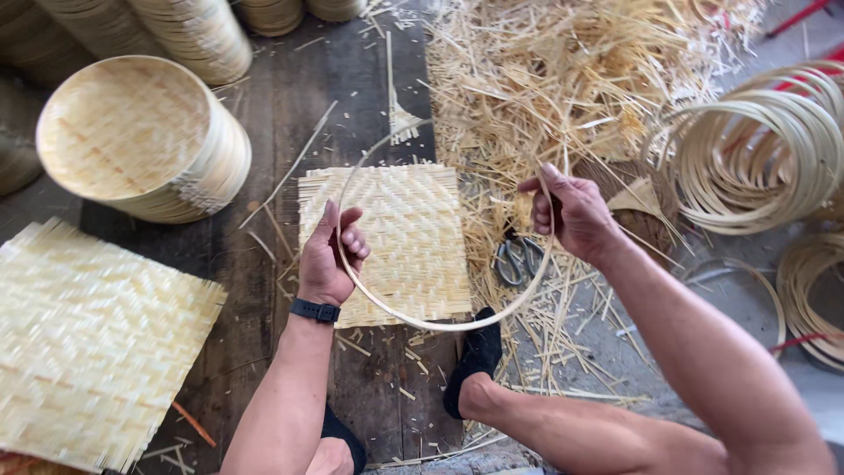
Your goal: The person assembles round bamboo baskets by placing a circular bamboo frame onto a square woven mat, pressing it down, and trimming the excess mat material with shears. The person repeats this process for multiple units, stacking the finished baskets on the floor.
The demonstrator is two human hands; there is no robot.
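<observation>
Head view, looking down at a person seated on a dark plank floor [290,114]. Both hands hold one thin bamboo hoop [440,324], a bent strip forming a large ring in the air above the floor. The left hand [330,255] is closed around the hoop's left arc, fingers curled over the strip and thumb raised; a black wristband [315,310] circles the wrist. The right hand [570,211] pinches the hoop's right arc between thumb and bent fingers. Directly beneath the ring lies a square woven bamboo mat [396,237], flat on the planks, its near edge just beside a foot in a black sock [475,356]. A larger woven mat [88,343] lies near the floor's left edge, well apart from the hands. Beyond it, at upper left, a stack of round woven trays [141,136] leans on its side, its woven bottom facing the camera, with further stacks [185,31] along the far edge. Loose bamboo slivers and offcuts [563,79] form a heap at the far right of the planks, spreading toward the right hand. A pair of metal scissors [517,259] lies among the slivers, below the right hand. Coiled bamboo rings [765,149] are gathered at the right edge, with more rings [813,299] nearer.
</observation>
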